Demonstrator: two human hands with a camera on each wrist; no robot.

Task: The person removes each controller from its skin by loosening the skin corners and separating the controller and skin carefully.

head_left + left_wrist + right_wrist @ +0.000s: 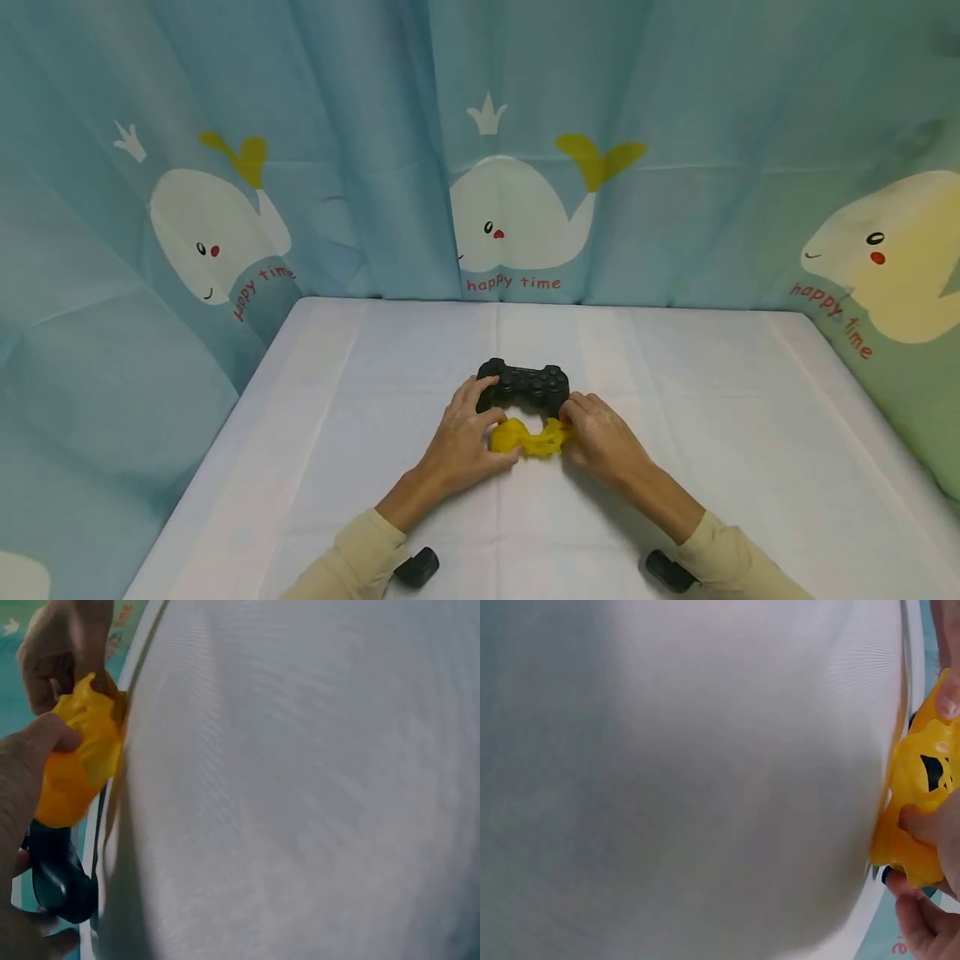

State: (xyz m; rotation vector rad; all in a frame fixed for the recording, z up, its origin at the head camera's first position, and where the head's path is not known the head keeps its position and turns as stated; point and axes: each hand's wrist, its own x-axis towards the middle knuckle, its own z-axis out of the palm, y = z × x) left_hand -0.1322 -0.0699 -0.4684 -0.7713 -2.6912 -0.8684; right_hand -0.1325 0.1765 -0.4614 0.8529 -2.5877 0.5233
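A black game controller (528,382) lies on the white table, grips pointing toward me. Just in front of its grips is a soft yellow silicone controller cover (534,442), crumpled, with cut-out openings that show in the right wrist view. My left hand (459,437) pinches the cover's left end between thumb and finger, while other fingers reach along the controller's left grip (60,881). At the other end, my right hand (603,437) pinches the cover, its thumb pressed on the yellow surface (919,769). Fingers of the right hand reach the controller's right grip.
The white cloth-covered table (375,358) surrounds both hands. A blue curtain (360,208) with whale prints stands along the back and sides. Dark wrist devices (417,568) show beside the beige sleeves (352,558).
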